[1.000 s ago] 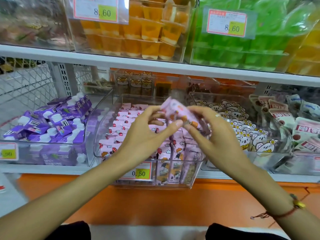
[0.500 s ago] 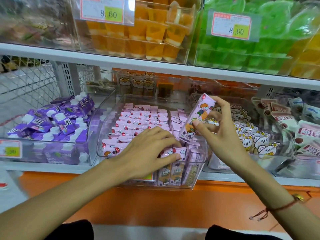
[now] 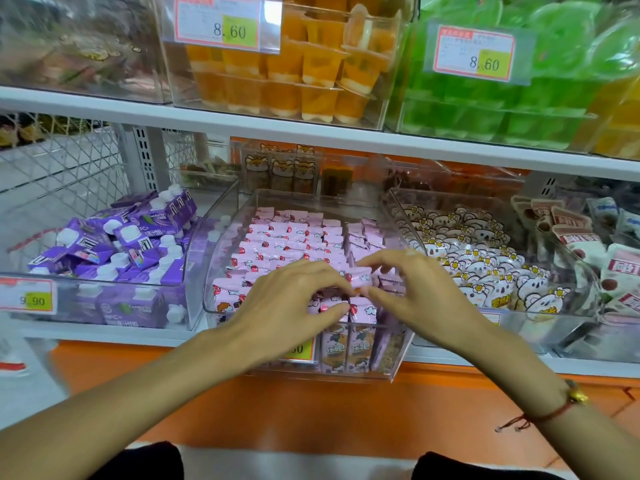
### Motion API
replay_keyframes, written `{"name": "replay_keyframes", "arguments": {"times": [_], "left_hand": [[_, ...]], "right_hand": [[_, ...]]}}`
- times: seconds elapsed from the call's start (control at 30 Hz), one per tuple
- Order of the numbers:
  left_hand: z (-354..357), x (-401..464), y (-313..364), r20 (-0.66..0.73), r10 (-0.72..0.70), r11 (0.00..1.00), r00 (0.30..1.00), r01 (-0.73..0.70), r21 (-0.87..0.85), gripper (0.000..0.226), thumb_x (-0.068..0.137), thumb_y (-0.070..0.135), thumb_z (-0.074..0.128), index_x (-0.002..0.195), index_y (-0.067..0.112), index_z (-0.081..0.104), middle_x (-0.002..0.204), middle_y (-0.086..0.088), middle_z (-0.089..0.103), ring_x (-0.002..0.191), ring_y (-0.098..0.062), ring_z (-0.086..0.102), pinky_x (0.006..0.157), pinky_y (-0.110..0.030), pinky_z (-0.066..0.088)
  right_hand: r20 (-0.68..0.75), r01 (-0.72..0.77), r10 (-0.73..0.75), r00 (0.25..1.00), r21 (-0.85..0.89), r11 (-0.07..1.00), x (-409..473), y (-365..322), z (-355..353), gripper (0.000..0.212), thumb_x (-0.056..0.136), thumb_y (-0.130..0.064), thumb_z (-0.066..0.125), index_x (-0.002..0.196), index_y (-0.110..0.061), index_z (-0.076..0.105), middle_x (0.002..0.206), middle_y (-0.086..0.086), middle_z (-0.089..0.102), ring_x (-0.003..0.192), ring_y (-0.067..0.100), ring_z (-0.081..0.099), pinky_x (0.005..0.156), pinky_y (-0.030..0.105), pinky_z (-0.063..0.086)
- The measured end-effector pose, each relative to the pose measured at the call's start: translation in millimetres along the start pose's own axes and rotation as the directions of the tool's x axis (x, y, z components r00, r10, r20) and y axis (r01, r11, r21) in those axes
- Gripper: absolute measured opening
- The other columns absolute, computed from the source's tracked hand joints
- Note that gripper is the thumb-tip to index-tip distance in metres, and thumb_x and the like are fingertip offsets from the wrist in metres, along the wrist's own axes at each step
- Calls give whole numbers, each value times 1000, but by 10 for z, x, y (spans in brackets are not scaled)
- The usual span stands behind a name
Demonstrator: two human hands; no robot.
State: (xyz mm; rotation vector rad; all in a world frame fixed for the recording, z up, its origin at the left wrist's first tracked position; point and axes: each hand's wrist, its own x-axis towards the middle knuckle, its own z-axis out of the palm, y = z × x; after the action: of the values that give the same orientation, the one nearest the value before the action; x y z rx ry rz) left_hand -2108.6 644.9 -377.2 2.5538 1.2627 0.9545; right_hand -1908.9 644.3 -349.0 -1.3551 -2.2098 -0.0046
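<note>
Both hands are down at the front right corner of the middle bin (image 3: 313,199). The right hand (image 3: 415,292) pinches a pink packet (image 3: 361,276) between thumb and forefinger, other fingers loosely spread. The packet sits just above the front row (image 3: 349,337), touching its neighbours. The left hand (image 3: 291,303) curls over that row, thumb low and fingertips against the same packet; whether it grips or only steadies, I cannot tell.

To do this well: let the left fingers hold the gap open, keep the packet upright and facing like the others, and press it down evenly so nothing beside it tips.

That bin is nearly full, pink packets standing in tidy rows. The bin on the left holds purple cartons (image 3: 114,244), heaped loosely. On the right, a bin of bear packets (image 3: 485,271). On the shelf above, clear boxes hold orange cups (image 3: 311,77) and green cups (image 3: 485,112), each with a price tag.
</note>
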Motion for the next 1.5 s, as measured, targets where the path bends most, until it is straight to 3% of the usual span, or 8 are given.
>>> {"name": "replay_keyframes", "arguments": {"times": [0.23,0.43,0.63,0.87,1.03,1.23,1.37,1.5], "left_hand": [[25,49,-14,-11,-44,998,999,45,52,21,89,45,54,110,41,55,107,23,57,96,6,44,72,-15,37],[93,52,3,207,29,987,978,-60,146,47,97,55,26,139,38,38,136,19,48,124,0,38,102,-24,26],[97,36,-5,222,51,990,974,-78,119,49,97,55,22,141,39,34,139,21,44,125,2,33,100,-19,20],[99,41,-14,203,39,994,978,-59,94,46,98,53,26,140,38,36,138,19,45,125,0,34,101,-22,22],[90,40,-13,166,35,995,986,-50,91,44,99,50,29,140,38,36,138,18,45,124,0,34,99,-20,23],[6,53,32,-25,-118,987,993,114,-113,21,97,39,44,116,44,52,108,18,61,87,10,52,73,-18,45],[-56,73,103,-204,-237,930,950,161,-330,23,88,43,57,108,45,45,110,24,54,94,4,55,80,-29,50],[-91,81,207,-274,-91,966,957,18,-256,53,71,52,69,114,49,38,117,31,41,107,10,44,76,-7,43]], "right_hand": [[93,71,-53,994,-199,977,-63,-11,8,29,97,-39,44,99,-22,68,90,-4,67,95,15,53,88,33,38],[-27,15,-23,999,-253,967,156,59,-155,23,94,-25,52,111,-23,67,108,-2,66,107,18,49,82,29,38],[331,102,74,941,-483,870,489,99,-116,29,88,-44,59,113,-30,65,115,-6,63,115,19,45,93,34,32],[372,44,64,926,-274,961,561,106,-67,11,89,-38,58,91,-28,61,85,-17,52,98,11,42,84,31,26],[122,-81,67,990,112,990,466,30,-82,7,95,-19,47,91,-15,52,85,-4,60,84,18,58,82,41,46],[-385,-69,310,869,526,848,266,-135,-207,8,96,-12,47,89,-17,48,77,9,57,64,22,50,59,30,44],[-382,-71,416,825,661,747,171,-212,-244,13,96,-10,46,86,-18,46,78,6,55,64,8,50,56,17,45],[-251,-109,560,789,841,531,166,-282,-246,13,97,-10,44,85,-15,47,75,3,56,65,8,54,64,20,49]]}}
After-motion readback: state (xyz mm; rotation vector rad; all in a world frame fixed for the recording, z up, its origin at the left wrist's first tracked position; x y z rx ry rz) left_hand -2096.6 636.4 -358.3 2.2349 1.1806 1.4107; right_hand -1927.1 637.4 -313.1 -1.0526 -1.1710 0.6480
